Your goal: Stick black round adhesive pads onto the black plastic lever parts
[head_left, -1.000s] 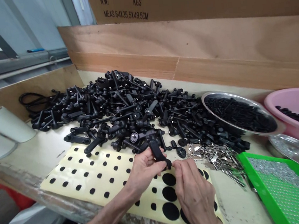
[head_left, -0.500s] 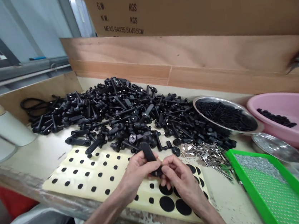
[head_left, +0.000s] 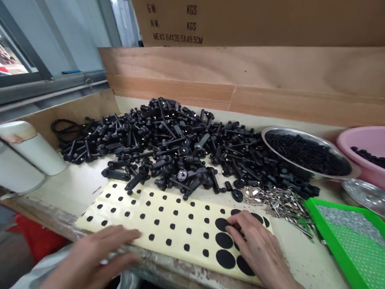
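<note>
A cream backing sheet (head_left: 173, 216) lies at the bench's front edge, dotted with small black adhesive dots and larger round black pads (head_left: 223, 240). My right hand (head_left: 255, 244) rests on the sheet's right end, its fingertips touching the large pads. My left hand (head_left: 97, 257) lies at the sheet's front left corner, holding nothing. Behind the sheet spreads a heap of black plastic clamping handles (head_left: 164, 138), apart from both hands. Neither hand visibly holds a handle.
A steel bowl of black screws (head_left: 312, 138) and a pink basin (head_left: 375, 130) stand at right. Nearby are loose metal clips (head_left: 279, 202) and a green tray (head_left: 328, 235). White cylinders (head_left: 33, 148) stand at left. Plywood (head_left: 240, 78) and a cardboard carton (head_left: 233, 10) rise behind.
The hands have parted, with my left hand moved left to the sheet's corner. The black handle it held no longer shows in it. The view has shifted slightly.
</note>
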`<state>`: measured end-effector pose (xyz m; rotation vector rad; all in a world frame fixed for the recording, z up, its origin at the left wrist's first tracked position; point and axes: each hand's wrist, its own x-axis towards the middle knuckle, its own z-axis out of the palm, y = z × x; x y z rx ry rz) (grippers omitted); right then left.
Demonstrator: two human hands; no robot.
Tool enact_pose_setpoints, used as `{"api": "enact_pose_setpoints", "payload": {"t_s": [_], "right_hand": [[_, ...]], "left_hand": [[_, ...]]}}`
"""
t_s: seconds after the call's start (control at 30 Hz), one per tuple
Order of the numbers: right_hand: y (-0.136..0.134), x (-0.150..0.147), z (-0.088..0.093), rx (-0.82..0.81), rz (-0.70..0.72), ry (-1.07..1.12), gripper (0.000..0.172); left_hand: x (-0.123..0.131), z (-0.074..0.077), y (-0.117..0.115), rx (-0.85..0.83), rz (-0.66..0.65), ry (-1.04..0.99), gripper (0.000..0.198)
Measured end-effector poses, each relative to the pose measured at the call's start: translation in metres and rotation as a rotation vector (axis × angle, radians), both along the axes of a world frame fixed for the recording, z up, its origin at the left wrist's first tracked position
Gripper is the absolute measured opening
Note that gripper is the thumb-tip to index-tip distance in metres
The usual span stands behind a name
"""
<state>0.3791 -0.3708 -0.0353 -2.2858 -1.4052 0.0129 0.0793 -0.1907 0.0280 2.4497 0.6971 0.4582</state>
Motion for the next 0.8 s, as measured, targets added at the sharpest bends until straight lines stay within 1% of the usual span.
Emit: {"api": "enact_pose_setpoints", "payload": {"t_s": [0.03, 0.07, 0.13, 0.17, 0.2, 0.27, 0.37, 0.47, 0.53, 0.6, 0.7, 0.8], "right_hand": [[0.000, -0.001, -0.001, 0.003, -0.015, 0.012, 0.007], [-0.001, -0.003, -0.002, 0.011, -0.024, 0.029, 0.008], [-0.003, -0.005, -0.006, 0.060, -0.033, 0.066, 0.008], [-0.005, -0.005, -0.008, 0.093, -0.038, 0.084, 0.011], [-0.006, -0.006, -0.011, 0.124, -0.044, 0.101, 0.015], [-0.008, -0.007, -0.014, 0.154, -0.052, 0.145, 0.019], [-0.007, -0.009, -0.014, 0.130, -0.056, 0.223, 0.017], [-0.005, -0.008, -0.009, 0.076, -0.073, 0.316, 0.016], [-0.004, -0.006, -0.004, 0.045, -0.059, 0.392, 0.014], [-0.005, -0.003, 0.003, 0.040, -0.012, 0.492, 0.012], [-0.007, 0.001, 0.012, 0.078, 0.063, 0.675, 0.012], [-0.010, 0.004, 0.016, 0.130, 0.084, 0.807, 0.014]], "left_hand": [[0.028, -0.003, -0.011, 0.024, -0.139, 0.030, 0.025], [0.057, -0.007, -0.022, 0.061, -0.229, 0.038, 0.024], [0.106, -0.019, -0.042, 0.158, -0.321, 0.036, 0.026], [0.126, -0.027, -0.049, 0.191, -0.359, 0.042, 0.029], [0.141, -0.034, -0.054, 0.229, -0.366, 0.059, 0.031], [0.159, -0.047, -0.059, 0.305, -0.369, 0.080, 0.033], [0.165, -0.058, -0.057, 0.364, -0.370, 0.092, 0.031], [0.161, -0.058, -0.057, 0.369, -0.366, 0.094, 0.031], [0.157, -0.056, -0.057, 0.337, -0.367, 0.083, 0.029], [0.154, -0.052, -0.056, 0.235, -0.342, 0.064, 0.028], [0.154, -0.045, -0.053, 0.024, -0.261, 0.040, 0.025], [0.159, -0.040, -0.049, -0.160, -0.225, -0.010, 0.007]]}}
